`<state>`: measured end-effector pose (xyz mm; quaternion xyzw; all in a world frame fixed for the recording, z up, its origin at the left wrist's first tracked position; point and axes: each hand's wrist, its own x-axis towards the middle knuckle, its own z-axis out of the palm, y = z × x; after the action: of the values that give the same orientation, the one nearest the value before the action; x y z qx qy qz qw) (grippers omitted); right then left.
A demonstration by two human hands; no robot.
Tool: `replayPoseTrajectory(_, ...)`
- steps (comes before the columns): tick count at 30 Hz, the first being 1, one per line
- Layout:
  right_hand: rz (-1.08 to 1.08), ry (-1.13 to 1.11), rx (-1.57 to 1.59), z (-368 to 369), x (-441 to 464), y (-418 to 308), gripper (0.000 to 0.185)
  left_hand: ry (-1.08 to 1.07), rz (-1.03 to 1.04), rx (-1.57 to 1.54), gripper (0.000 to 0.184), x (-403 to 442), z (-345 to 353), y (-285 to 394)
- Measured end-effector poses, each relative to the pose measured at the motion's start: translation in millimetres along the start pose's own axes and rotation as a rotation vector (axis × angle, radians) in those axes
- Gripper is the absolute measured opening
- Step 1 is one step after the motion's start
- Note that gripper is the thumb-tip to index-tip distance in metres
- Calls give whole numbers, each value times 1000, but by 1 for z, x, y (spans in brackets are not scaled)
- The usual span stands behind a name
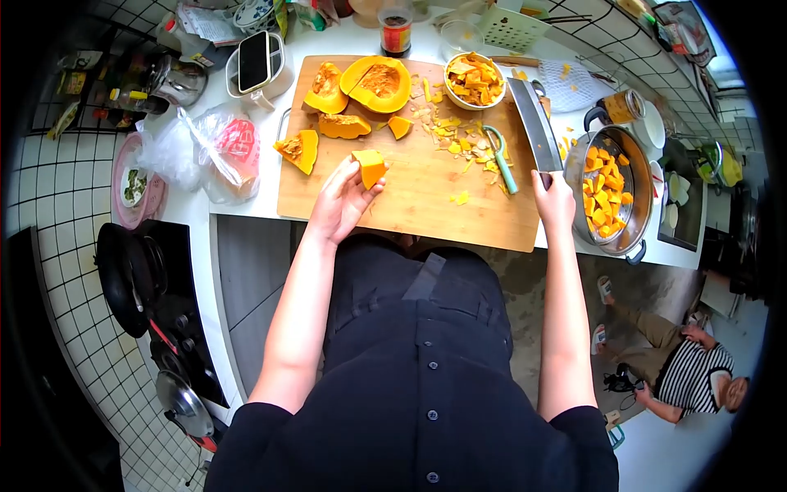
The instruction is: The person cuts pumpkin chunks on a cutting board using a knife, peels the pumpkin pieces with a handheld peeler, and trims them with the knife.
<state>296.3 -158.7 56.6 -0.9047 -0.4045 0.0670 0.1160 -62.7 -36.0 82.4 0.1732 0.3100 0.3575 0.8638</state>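
My left hand (343,201) holds a chunk of pumpkin (370,167) above the near left part of the wooden cutting board (410,215). In my right hand (555,199) is the handle of a large kitchen knife (534,123), its wide blade pointing away from me along the board's right edge. Beyond my left hand lie a hollowed pumpkin half (376,84) and several cut pieces, among them a wedge (298,152) at the board's left edge. A green peeler (502,161) rests among peel scraps between my hands.
Right of the board, a steel pot (641,209) contains pumpkin cubes. A bowl of peelings (475,81) stands at the board's far right. Plastic bags (221,156) and a container with a phone (255,63) are on the left. A person (689,361) sits at lower right.
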Motion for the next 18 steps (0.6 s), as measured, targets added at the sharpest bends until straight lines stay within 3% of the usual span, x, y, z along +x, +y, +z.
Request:
replayPoseTrajectory(6,-87,88,-99,31,14,14,40,-100,-38,96,31,-8,16,9)
replayPoseTrajectory(12,-243,7,-224,35,16,18,31,-130,-19,167,25,-7,22,7)
replayPoseTrajectory(16,-321,140,-213,41,10,5,30,-82,-95,172,18,-4,28,3)
replayPoseTrajectory(18,-415,196,-150,48,10,-5,29,-58,-133,190,23,0,31,-3)
